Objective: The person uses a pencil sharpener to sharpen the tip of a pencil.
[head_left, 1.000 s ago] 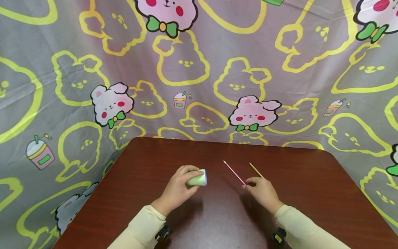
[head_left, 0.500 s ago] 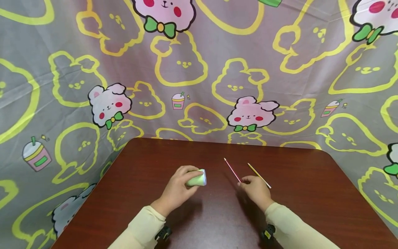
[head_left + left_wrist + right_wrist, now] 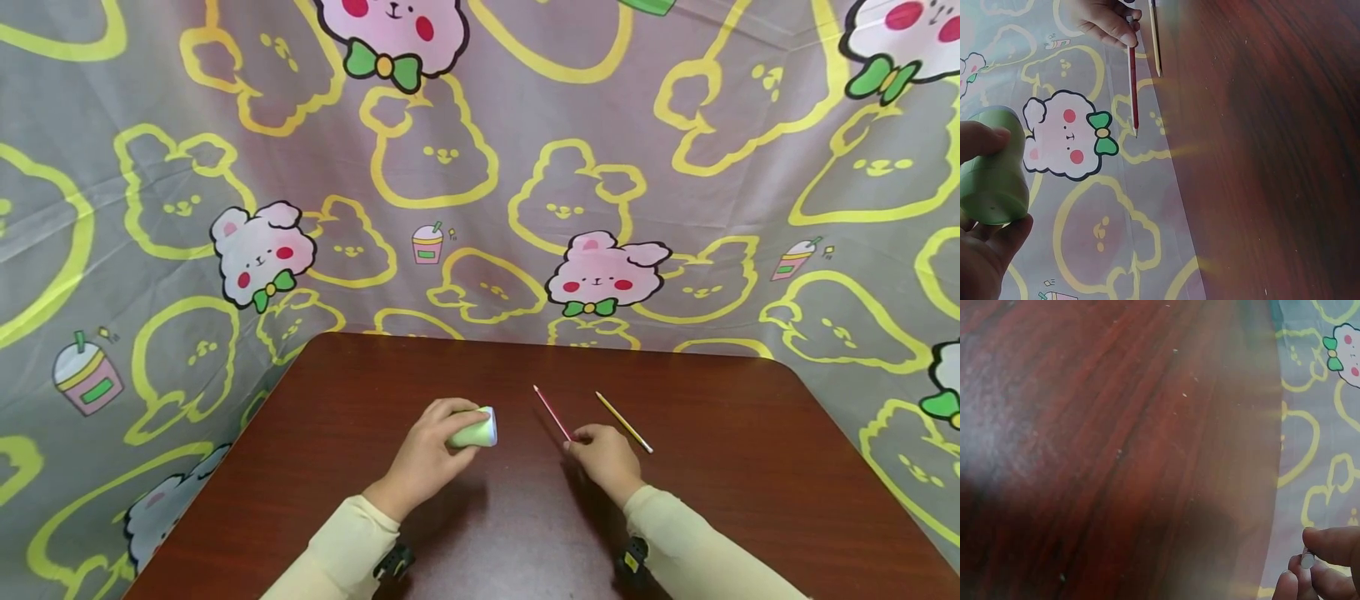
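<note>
My left hand grips a light green cylinder with a whitish-blue end, lying sideways above the table. In the left wrist view the cylinder shows a narrowed waist, with the thumb and fingers around it. On the other side, my right hand pinches a red pencil near its back end, its point aimed away and to the left. The pencil's pale blunt end pokes out between the fingertips in the right wrist view. Just beyond that hand a yellow pencil lies on the table.
The dark reddish-brown wooden table has rounded far corners. A grey cloth printed with yellow outlines and pink bunnies hangs behind it and along its left side.
My right hand has moved left with the red pencil, away from the yellow pencil, whose whole length now shows. My left hand and the green cylinder have stayed nearly still.
</note>
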The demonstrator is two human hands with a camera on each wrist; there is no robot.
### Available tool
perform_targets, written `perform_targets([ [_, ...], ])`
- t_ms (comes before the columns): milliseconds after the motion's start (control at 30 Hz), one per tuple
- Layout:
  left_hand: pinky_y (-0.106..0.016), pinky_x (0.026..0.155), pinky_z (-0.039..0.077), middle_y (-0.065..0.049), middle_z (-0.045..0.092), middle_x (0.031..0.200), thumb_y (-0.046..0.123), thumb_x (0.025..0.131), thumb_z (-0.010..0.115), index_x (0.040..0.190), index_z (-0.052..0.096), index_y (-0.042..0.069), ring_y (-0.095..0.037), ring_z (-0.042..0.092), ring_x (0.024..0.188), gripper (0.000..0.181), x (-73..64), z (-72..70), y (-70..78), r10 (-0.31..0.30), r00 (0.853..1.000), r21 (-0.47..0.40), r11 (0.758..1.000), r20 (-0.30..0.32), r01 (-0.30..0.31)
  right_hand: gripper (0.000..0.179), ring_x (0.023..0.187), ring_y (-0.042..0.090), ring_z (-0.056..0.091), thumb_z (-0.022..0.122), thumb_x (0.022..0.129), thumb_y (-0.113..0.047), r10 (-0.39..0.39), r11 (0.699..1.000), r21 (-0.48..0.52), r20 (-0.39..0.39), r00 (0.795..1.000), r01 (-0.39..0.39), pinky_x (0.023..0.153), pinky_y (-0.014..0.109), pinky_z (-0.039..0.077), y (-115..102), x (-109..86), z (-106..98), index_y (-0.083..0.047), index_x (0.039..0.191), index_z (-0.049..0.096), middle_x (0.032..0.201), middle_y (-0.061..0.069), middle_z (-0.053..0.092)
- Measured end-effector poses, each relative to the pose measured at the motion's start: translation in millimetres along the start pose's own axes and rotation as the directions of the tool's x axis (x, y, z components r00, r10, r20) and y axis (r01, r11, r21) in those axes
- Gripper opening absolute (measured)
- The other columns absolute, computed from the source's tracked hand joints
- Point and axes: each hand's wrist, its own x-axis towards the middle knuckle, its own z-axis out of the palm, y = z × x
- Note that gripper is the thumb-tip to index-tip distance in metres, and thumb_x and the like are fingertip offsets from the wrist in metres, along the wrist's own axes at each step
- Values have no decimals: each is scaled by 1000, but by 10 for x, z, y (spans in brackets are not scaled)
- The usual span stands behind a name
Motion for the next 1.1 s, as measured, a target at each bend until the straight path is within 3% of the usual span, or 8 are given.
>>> perform_targets([
  [133,-26,72,52,-6,63,109,-7,64,80,106,72,10,-24,58,100,46,-4,3,-1,-5,1000,-3,1000,5,5,19,74,17,63,71,82,-23,4,1000,-25,14,1000,-4,62,39,47,-20,-19,32,-9,94,75,86,5,72],
  [300,-29,74,52,-6,63,109,-5,64,81,106,72,10,-23,58,100,45,-6,13,-4,-4,1000,-4,1000,8,4,18,56,12,58,70,83,-22,14,1000,-9,40,999,-14,53,34,42,-59,-41,76,-9,95,74,61,-2,64],
  [400,-28,73,52,-5,63,109,-5,65,81,106,72,10,-22,58,100,45,-8,21,0,-10,1000,-4,1000,13,10,17,51,10,55,70,84,-22,22,1000,-11,46,999,-22,50,32,39,-69,-54,98,-9,94,74,56,-5,60],
  [533,-29,74,52,-5,63,109,-5,65,80,107,72,10,-22,58,100,45,-12,32,5,-12,1000,1,1000,16,12,16,56,12,56,71,82,-22,19,999,-50,33,999,-17,52,34,40,-68,-59,121,-11,93,74,60,-5,62],
  [767,-28,74,52,-5,63,109,-5,65,81,106,72,10,-22,58,99,45,-12,43,11,0,1000,-2,1000,10,0,16,76,23,66,74,79,-23,-14,994,-107,13,1000,16,57,40,45,-85,-40,132,-12,91,75,88,5,73],
  [1100,-30,77,52,-5,63,109,-6,65,80,107,72,10,-22,58,100,45,-9,51,14,-9,1000,-2,1000,20,9,14,74,21,66,74,80,-22,-27,991,-129,31,999,31,58,41,46,-89,-35,164,-12,89,75,87,4,73],
])
